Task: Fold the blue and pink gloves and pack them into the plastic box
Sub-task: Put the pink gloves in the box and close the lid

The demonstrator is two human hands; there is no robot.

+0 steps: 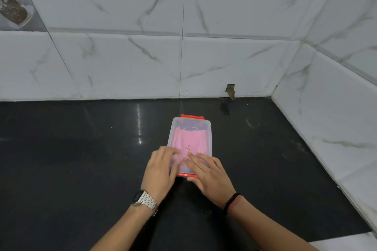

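1. While both hands lie flat on the lid of the plastic box, press evenly rather than on one side only
2. Left hand: fingers straight and slightly spread, flat on the near left part of the lid, holding nothing; metal watch on that wrist
3. Right hand: fingers straight, close together, laid across the near right part of the lid, thumb down by the near orange clip; dark bead bracelet on that wrist
4. Box: out on the black countertop, well apart from its left edge and nearer the back right corner, far end toward the tiled wall
5. Pink gloves: seen as a pink mass through the clear lid, filling most of the box; blue gloves not visible, probably beneath the pink, cannot tell
6. Far orange clip: looks folded against the far end; whether latched cannot be told
7. Judged stage: packing done, closing in hand
8. To do it well: push down at the near corners until the rim seats all round, then swing the near clip up with the thumbs
9. Watch for soft glove fabric caught under the rim, likely to spring the lid back up
10. Keep the box from sliding on the glossy countertop by pressing straight down
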